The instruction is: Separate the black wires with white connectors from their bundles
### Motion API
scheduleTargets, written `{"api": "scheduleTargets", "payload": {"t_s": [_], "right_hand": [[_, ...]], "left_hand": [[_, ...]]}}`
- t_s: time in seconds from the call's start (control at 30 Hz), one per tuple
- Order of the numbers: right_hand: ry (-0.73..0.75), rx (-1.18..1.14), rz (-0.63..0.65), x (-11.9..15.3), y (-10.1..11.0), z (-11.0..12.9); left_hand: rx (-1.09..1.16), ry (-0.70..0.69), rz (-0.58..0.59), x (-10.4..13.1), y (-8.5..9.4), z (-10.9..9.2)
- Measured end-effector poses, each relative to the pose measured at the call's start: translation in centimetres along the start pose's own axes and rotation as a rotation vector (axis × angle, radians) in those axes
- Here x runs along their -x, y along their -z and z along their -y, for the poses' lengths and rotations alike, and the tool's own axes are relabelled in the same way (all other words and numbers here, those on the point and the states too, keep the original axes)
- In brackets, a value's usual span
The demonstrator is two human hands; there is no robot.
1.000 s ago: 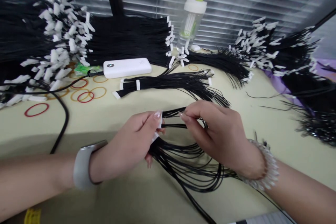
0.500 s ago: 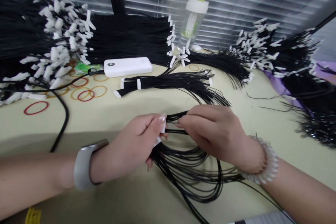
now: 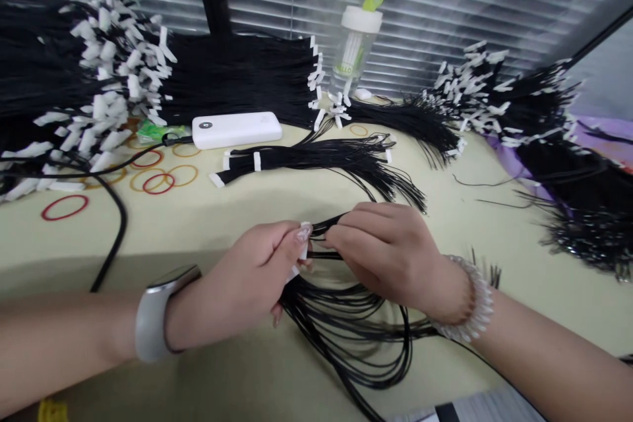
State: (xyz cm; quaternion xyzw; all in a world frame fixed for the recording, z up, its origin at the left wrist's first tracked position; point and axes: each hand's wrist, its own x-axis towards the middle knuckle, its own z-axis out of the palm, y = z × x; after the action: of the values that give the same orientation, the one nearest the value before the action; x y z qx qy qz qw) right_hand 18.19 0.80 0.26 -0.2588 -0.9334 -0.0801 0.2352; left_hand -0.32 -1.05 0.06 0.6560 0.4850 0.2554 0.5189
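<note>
My left hand (image 3: pixel 257 270) is closed on a white connector (image 3: pixel 304 242) with black wires coming out of it to the right. Just to its right, my right hand (image 3: pixel 380 257) is closed around some of these wires, its fingertips hidden behind the knuckles. A looped bundle of thin black wires (image 3: pixel 341 336) hangs below and between both hands, and a second white piece shows under my left thumb. Behind the hands, a smaller black wire bundle (image 3: pixel 306 153) with white connectors lies on the table.
A white power bank (image 3: pixel 237 130) with a black cable sits behind. Red and yellow rubber bands (image 3: pixel 64 207) lie at the left. Large wire piles (image 3: pixel 242 76) with white connectors line the back, beside a clear bottle (image 3: pixel 355 53). More wires (image 3: pixel 568 171) rest on purple plastic at the right.
My right hand has shifted slightly left, nearer my left hand, and wire ends now show behind the right wrist. The view has moved a little. Both hands keep their hold.
</note>
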Motion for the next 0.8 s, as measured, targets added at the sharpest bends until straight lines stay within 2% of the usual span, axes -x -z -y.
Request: {"api": "scheduleTargets", "payload": {"t_s": [0.43, 0.53, 0.67, 0.73, 0.8], "right_hand": [[0.005, -0.013, 0.011, -0.1, -0.6, 0.1], [-0.07, -0.025, 0.032, -0.2, -0.2, 0.0], [-0.239, -0.163, 0.161, -0.6, 1.0, -0.5], [-0.278, -0.234, 0.129, -0.8, 2.1, -0.8], [-0.306, -0.219, -0.005, -0.9, 3.2, -0.9]], "left_hand": [[-0.008, -0.034, -0.007, -0.1, 0.1, 0.1], [0.056, 0.001, 0.015, -0.1, 0.1, 0.1], [0.111, 0.062, -0.021, -0.3, 0.0, 0.0], [0.122, 0.073, -0.062, -0.4, 0.0, -0.1], [0.145, 0.109, -0.109, -0.7, 0.0, -0.1]]}}
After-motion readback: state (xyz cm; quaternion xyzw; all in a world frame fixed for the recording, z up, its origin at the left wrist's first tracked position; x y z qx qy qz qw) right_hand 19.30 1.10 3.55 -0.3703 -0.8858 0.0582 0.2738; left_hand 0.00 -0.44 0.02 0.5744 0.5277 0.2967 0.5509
